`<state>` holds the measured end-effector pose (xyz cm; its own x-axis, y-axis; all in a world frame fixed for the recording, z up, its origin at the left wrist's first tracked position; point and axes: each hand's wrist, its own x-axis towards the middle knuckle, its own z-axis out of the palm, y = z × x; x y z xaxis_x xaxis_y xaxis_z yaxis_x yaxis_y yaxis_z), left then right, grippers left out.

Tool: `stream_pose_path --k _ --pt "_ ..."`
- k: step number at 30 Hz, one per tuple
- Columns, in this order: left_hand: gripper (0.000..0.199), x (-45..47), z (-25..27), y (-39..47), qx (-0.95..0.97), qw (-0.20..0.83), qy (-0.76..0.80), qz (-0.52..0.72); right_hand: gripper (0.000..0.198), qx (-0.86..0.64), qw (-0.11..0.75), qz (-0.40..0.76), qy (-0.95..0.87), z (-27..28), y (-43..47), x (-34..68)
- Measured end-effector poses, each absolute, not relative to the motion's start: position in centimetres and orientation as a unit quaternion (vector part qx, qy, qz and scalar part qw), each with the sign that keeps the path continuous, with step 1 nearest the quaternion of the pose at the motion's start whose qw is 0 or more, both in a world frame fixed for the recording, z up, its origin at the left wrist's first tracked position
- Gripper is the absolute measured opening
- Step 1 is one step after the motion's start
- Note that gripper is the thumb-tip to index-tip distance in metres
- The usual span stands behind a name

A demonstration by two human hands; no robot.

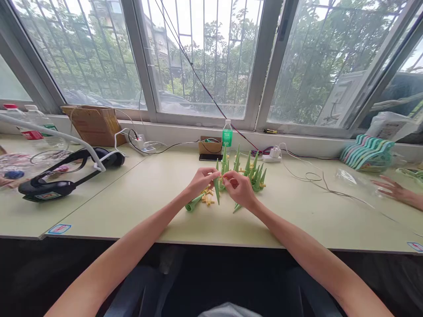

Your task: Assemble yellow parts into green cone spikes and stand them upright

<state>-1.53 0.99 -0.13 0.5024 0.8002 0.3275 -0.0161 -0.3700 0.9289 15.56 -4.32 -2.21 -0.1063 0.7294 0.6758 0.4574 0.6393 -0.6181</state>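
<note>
My left hand [203,179] is closed on a pointed green plastic cone [217,193], its tip hanging downward. Close beside it, my right hand [240,189] pinches what looks like a small yellow piece, mostly hidden by the fingertips. The two hands nearly touch above the table. Behind and right of them stands a cluster of green cones [256,174], with yellow bits showing among them. A loose pile of yellow pieces [208,200] lies below my left hand. Next to the pile, a hollow green cone [192,204] rests on its side.
Behind the cones are a small cardboard box [210,145], a dark phone [210,157] and a green-labelled bottle [227,134]. A black headset [62,176] lies left. Cables, a power strip [272,155], teal hangers [366,153] and another person's hand [395,189] are right.
</note>
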Motion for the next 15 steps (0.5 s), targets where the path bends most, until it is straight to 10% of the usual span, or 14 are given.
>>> stream_pose_path --k 15 --pt "0.036 -1.66 -0.34 1.13 0.727 0.475 0.278 0.411 0.019 -0.389 0.534 0.151 -0.736 -2.25 -4.24 15.49"
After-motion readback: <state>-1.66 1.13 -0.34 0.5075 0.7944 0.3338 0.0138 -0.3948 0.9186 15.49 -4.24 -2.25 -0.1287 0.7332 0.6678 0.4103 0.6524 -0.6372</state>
